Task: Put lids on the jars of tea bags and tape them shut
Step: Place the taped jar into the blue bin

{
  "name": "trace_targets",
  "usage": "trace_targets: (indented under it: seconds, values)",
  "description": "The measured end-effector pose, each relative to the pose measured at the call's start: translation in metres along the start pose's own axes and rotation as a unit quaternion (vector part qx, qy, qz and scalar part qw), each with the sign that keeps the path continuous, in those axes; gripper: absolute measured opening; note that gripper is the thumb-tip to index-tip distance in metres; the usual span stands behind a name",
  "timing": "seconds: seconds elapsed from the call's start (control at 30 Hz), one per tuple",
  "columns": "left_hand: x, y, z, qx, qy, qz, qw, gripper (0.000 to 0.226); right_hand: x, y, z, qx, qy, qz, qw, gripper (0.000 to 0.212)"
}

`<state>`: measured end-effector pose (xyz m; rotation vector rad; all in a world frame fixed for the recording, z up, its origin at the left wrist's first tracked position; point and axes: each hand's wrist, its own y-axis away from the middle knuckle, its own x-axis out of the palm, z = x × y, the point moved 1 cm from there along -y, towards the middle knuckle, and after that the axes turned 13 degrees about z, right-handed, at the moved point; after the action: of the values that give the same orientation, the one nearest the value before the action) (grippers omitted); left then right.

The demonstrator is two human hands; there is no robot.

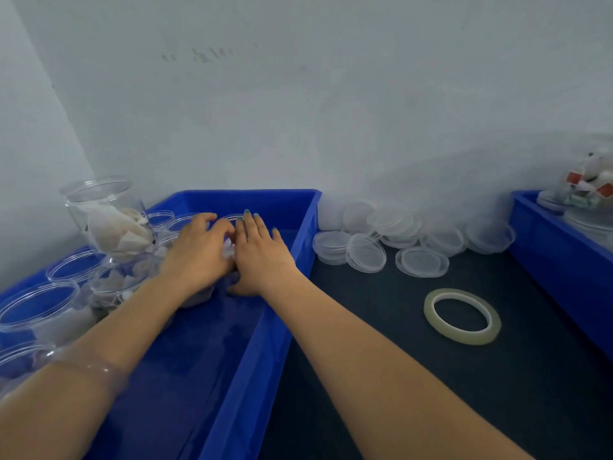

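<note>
Both my hands reach into the blue bin (300,234) at the left. My left hand (199,252) curls its fingers over a clear jar of tea bags (203,296), which is mostly hidden under the hands. My right hand (262,257) lies against the same jar with fairly straight fingers, thumb low. White tea bag material (229,252) shows between the hands. Several lidless clear jars (36,307) fill the bin's left side; one tilted jar with tea bags (112,220) sits on top of them. Loose clear lids (398,240) are heaped by the wall. A roll of clear tape (462,317) lies flat on the dark mat.
A dark mat (381,310) covers the table between two bins. A second blue bin (564,260) at the right holds jars with tea bags (590,190). A pale wall closes off the back and the left.
</note>
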<state>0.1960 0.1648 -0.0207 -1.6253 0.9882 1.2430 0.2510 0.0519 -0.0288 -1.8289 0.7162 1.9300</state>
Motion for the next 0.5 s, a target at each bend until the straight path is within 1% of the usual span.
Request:
trace_targets:
  seconds: [0.03, 0.07, 0.17, 0.23, 0.3, 0.33, 0.4, 0.47, 0.5]
  values:
    - [0.002, -0.002, -0.002, -0.012, 0.018, 0.028, 0.999, 0.049, 0.0, 0.0, 0.0, -0.002, 0.005, 0.01, 1.0, 0.115]
    - [0.004, -0.003, -0.004, -0.022, 0.03, 0.049, 0.998, 0.049, 0.0, 0.001, 0.0, -0.003, 0.011, 0.02, 1.0, 0.114]
    - [0.011, -0.005, -0.005, -0.038, -0.002, 0.077, 0.996, 0.037, 0.0, 0.002, 0.0, -0.009, 0.032, 0.04, 0.999, 0.105]
    - [0.015, -0.004, -0.003, -0.032, -0.007, 0.075, 0.997, 0.036, 0.0, 0.001, 0.001, -0.006, 0.04, 0.055, 0.998, 0.094]
    - [0.019, -0.004, -0.001, -0.022, 0.011, 0.057, 0.998, 0.043, 0.001, 0.0, 0.001, 0.004, 0.049, 0.069, 0.996, 0.082]
    - [0.021, -0.005, -0.001, -0.018, 0.031, 0.042, 0.998, 0.049, 0.002, -0.001, 0.001, 0.01, 0.05, 0.072, 0.996, 0.08]
    - [0.019, -0.009, 0.0, -0.005, 0.051, 0.014, 0.999, 0.065, 0.003, -0.001, 0.001, 0.018, 0.047, 0.064, 0.997, 0.086]
    - [0.015, -0.018, 0.002, 0.006, -0.001, 0.014, 1.0, 0.075, 0.002, 0.0, 0.001, 0.024, 0.045, 0.051, 0.997, 0.098]
    - [0.014, -0.023, 0.003, 0.002, -0.037, 0.026, 0.999, 0.074, 0.001, 0.001, 0.0, 0.031, 0.04, 0.043, 0.998, 0.103]
